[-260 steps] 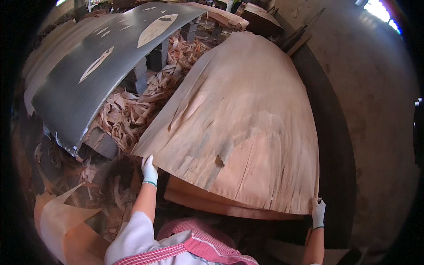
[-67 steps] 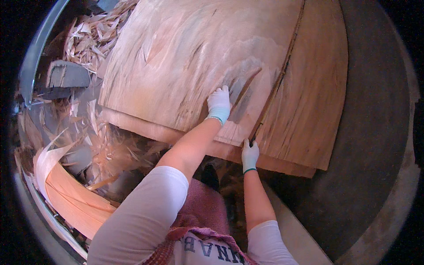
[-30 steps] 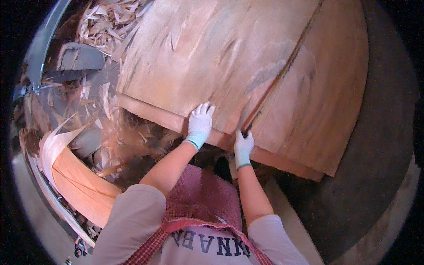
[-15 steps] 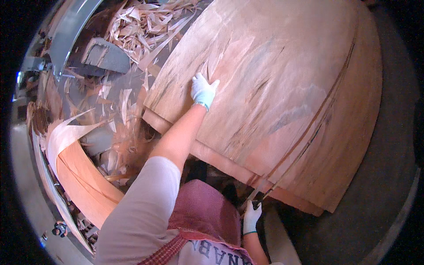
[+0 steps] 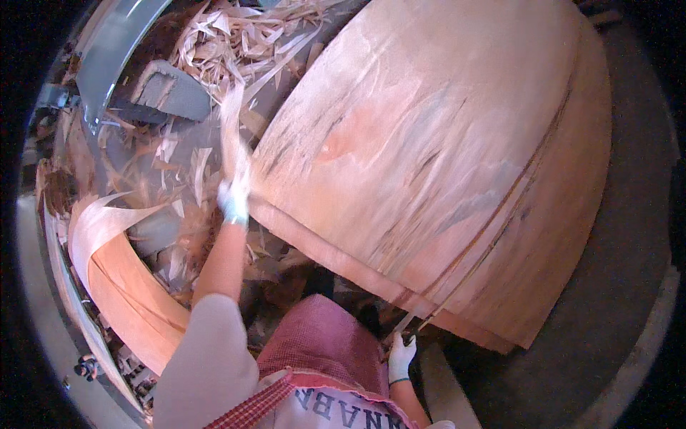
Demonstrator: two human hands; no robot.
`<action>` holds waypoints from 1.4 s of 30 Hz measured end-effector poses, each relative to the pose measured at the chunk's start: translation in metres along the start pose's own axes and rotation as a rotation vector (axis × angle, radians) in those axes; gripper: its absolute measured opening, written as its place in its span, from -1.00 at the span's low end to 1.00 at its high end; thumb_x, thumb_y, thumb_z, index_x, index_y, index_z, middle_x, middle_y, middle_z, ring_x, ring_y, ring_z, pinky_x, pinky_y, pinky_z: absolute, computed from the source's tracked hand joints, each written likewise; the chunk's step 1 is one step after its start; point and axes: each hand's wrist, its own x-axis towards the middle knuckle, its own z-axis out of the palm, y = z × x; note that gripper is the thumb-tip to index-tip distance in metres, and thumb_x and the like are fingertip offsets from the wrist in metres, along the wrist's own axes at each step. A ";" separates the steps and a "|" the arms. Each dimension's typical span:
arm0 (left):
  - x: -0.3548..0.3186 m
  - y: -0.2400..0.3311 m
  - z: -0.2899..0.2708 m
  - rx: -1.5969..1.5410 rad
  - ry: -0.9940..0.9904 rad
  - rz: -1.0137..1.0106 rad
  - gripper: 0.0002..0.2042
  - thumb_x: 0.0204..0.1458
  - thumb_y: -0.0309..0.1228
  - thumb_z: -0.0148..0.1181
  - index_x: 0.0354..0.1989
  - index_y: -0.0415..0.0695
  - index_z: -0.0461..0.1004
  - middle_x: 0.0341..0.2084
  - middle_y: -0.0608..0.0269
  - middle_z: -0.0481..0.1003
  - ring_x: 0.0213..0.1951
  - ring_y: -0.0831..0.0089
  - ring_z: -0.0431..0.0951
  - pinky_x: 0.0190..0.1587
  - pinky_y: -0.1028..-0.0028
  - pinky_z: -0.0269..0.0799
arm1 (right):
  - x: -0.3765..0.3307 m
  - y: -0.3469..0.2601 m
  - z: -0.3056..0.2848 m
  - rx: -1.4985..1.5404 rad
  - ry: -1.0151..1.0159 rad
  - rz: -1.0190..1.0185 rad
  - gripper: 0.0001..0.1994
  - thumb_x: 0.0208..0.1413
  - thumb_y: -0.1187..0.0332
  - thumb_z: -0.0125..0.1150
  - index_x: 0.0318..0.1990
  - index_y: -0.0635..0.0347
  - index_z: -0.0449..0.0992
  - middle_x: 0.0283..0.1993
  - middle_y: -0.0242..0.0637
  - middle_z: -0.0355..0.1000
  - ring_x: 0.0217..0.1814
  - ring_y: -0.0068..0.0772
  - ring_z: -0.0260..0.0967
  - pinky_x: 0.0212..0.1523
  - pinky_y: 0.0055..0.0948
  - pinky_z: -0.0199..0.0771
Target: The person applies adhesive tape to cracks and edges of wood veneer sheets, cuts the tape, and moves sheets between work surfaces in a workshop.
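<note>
Holding a thin strip (image 5: pixel 406 322), the right hand (image 5: pixel 401 350) is closed just off the near edge of the big wood sheet (image 5: pixel 443 150), which lies in front on another sheet (image 5: pixel 321 252). The left hand (image 5: pixel 234 202) is by the sheet's left corner, next to a pale wood peel (image 5: pixel 232 125) (too blurry to tell its grip). The strip could snap if pulled hard. The sheet might tear along its dark cracks if bent or tugged.
</note>
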 end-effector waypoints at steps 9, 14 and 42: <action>-0.179 -0.005 -0.272 1.940 -0.713 -0.274 -0.51 -0.04 -0.03 0.14 -0.22 -0.30 0.55 -0.17 -0.22 0.52 -0.07 -0.04 0.53 -0.02 0.13 0.45 | -0.118 -0.093 0.053 0.114 -0.209 -0.155 -0.89 0.12 0.46 0.14 -0.23 0.15 0.35 -0.41 -0.41 0.37 -0.45 -0.55 0.32 -0.45 -0.51 0.34; -0.213 0.020 -0.109 1.434 -1.281 0.230 -0.54 0.15 -0.04 0.00 -0.20 -0.27 0.55 -0.18 -0.08 0.55 -0.17 0.07 0.56 -0.11 0.19 0.46 | -0.165 -0.123 0.098 0.063 -0.321 -0.350 -0.83 0.12 0.42 0.19 -0.18 0.17 0.35 -0.41 -0.42 0.37 -0.47 -0.53 0.32 -0.44 -0.49 0.38; -0.233 0.239 -0.286 1.062 -0.756 0.294 -0.63 0.08 -0.04 0.13 -0.41 -0.16 0.45 -0.51 -0.11 0.47 -0.41 -0.09 0.51 -0.38 0.08 0.35 | -0.294 -0.171 0.139 -0.720 -0.739 -0.853 -0.75 0.26 0.22 0.08 -0.33 0.21 0.50 -0.49 -0.37 0.43 -0.46 -0.59 0.36 -0.45 -0.46 0.40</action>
